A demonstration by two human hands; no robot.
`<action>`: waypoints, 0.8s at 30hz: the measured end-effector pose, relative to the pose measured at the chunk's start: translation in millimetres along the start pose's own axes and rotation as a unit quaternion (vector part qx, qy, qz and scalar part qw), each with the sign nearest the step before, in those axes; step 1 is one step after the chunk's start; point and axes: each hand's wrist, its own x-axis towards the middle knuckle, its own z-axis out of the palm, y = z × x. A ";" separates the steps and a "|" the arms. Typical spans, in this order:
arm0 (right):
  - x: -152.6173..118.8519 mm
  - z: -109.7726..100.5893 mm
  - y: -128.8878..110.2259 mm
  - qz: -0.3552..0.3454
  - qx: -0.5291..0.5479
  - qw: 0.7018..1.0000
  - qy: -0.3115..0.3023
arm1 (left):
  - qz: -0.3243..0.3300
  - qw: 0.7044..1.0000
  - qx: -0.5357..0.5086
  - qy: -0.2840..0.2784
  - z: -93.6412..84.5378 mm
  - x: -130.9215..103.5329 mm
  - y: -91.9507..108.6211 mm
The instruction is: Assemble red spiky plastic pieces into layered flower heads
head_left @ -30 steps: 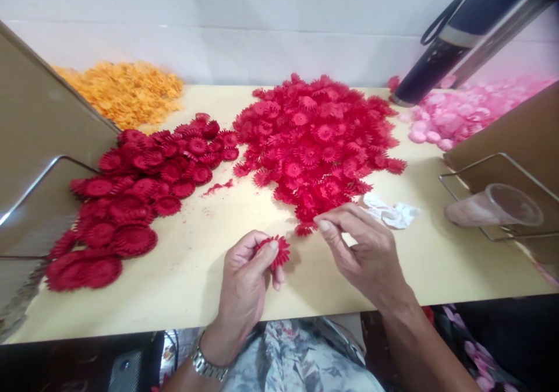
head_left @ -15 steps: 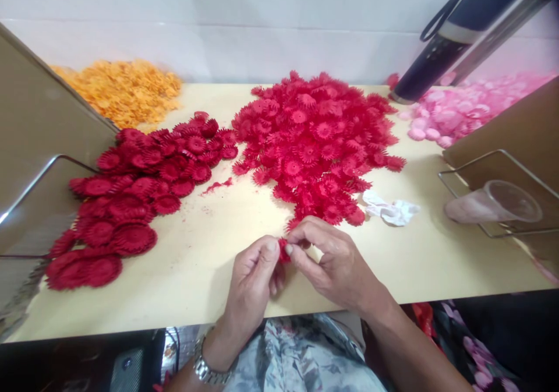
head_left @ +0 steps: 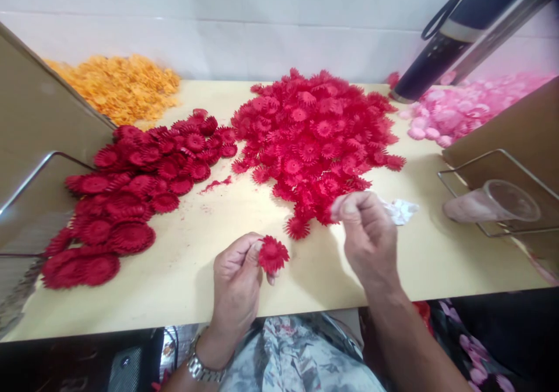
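My left hand [head_left: 239, 272] pinches a red artificial flower piece [head_left: 273, 254] between thumb and fingers, its jagged petals turned up above the table's front edge. My right hand [head_left: 370, 235] is closed in a pinch at the near right edge of a pile of red flower pieces [head_left: 310, 138]. Its fingertips are blurred against the red, so what is between them cannot be made out. Left of the pile lie darker red fringed discs [head_left: 131, 205], some in stacks.
Orange petals [head_left: 131, 86] are heaped at the back left, pink ones [head_left: 463, 106] at the back right. A crumpled white tissue [head_left: 400, 211] lies beyond my right hand. A plastic cup [head_left: 489, 202] sits in a wire holder at right. A dark blue bottle [head_left: 432, 60] stands behind.
My hands have moved apart. The right has gone forward and right to the red pile; the left has shifted slightly left, keeping the flower piece, which now shows fully.
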 end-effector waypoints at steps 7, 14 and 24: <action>3.5 -12.9 -23.2 -0.133 -0.137 0.966 -0.173 | 0.036 0.993 0.112 -0.019 0.0 2.4 -3.1; -11.1 9.3 -22.0 -0.163 -0.131 0.951 -0.227 | 0.057 0.986 0.158 -0.016 3.4 2.0 -1.6; -13.9 12.1 -19.3 -0.205 -0.134 0.953 -0.176 | -0.017 0.996 0.062 -0.061 2.7 0.8 -8.1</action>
